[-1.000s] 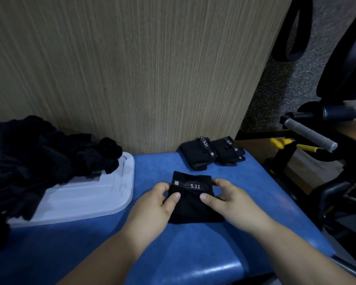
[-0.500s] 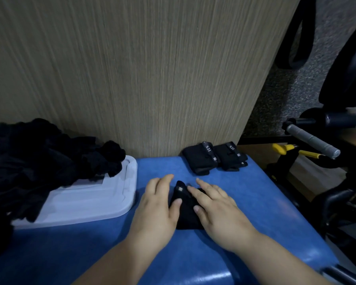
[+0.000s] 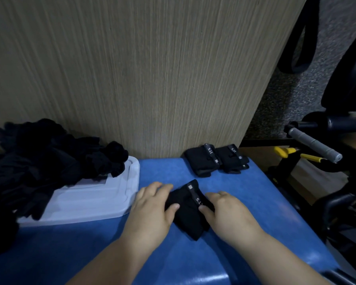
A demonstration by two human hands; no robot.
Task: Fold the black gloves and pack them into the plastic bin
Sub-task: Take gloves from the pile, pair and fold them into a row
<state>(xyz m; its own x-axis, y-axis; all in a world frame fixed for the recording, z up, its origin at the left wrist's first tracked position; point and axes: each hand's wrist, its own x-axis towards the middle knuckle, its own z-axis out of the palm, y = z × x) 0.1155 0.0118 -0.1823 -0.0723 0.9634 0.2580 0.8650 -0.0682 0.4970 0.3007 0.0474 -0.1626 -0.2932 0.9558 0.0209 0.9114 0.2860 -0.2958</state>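
Both hands are on it: the left hand (image 3: 152,206) and right hand (image 3: 227,212) each pinch a side of the folded 5.11 glove (image 3: 188,212), mid blue table (image 3: 265,202). Behind it, 2 folded gloves (image 3: 203,161) sit against the wood panel (image 3: 152,79). To the left, a loose glove heap (image 3: 49,157) spills over a white plastic lid (image 3: 90,200).

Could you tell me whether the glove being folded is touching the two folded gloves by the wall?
Apart. The head view shows a strip of bare blue table between the glove and the folded gloves.
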